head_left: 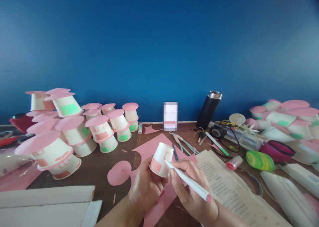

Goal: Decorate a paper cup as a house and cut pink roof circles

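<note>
My left hand [147, 185] is wrapped round a white paper cup [163, 153], tilted, with a pink coloured patch low on its side and a pink outlined shape beside it. Between the fingers of my right hand [190, 183] is a white marker [189, 180] with a pink end cap. Its tip meets the cup's side near the outlined shape. Beneath both hands lies a cut-up sheet of pink paper [149, 147], and a pink paper disc [119, 173] rests to the left.
Stacked decorated cups [97, 129] with pink paper tops stand at the left; more lie in a heap [296, 120] at the far right. A black bottle [209, 109], scissors [183, 142], a green-ended marker [216, 144] and a printed page [224, 183] are on the right. A white box [45, 207] sits front left.
</note>
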### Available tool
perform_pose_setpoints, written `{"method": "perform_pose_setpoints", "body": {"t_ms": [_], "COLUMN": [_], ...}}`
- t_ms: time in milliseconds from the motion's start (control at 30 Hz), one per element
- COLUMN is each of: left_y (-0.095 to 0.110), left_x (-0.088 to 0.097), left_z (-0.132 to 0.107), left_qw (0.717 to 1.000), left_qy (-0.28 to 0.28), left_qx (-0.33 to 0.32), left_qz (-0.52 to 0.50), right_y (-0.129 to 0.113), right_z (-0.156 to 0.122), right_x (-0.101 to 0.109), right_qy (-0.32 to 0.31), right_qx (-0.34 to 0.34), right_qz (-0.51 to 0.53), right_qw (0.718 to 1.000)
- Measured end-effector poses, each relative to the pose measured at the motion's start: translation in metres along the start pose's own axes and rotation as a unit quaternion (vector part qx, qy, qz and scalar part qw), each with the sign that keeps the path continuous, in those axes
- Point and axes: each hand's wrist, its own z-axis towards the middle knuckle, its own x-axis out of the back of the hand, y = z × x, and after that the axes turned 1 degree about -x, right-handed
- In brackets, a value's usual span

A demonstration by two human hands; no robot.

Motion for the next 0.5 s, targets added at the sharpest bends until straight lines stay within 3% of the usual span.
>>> {"method": "perform_pose_setpoints", "body": {"t_ms": [500], "left_y": [0.0019], "left_x": [0.0014], "left_z": [0.0003], "left_qw": [1.000], "left_qy": [0.013], "left_qx": [0.004], "left_qz": [-0.010], "right_y": [0.0024], "right_z": [-0.0028], "right_x": [-0.0002], "right_qy": [0.004], "right_qx": [-0.008], "right_qz": [-0.017], "right_qw": [1.000]}}
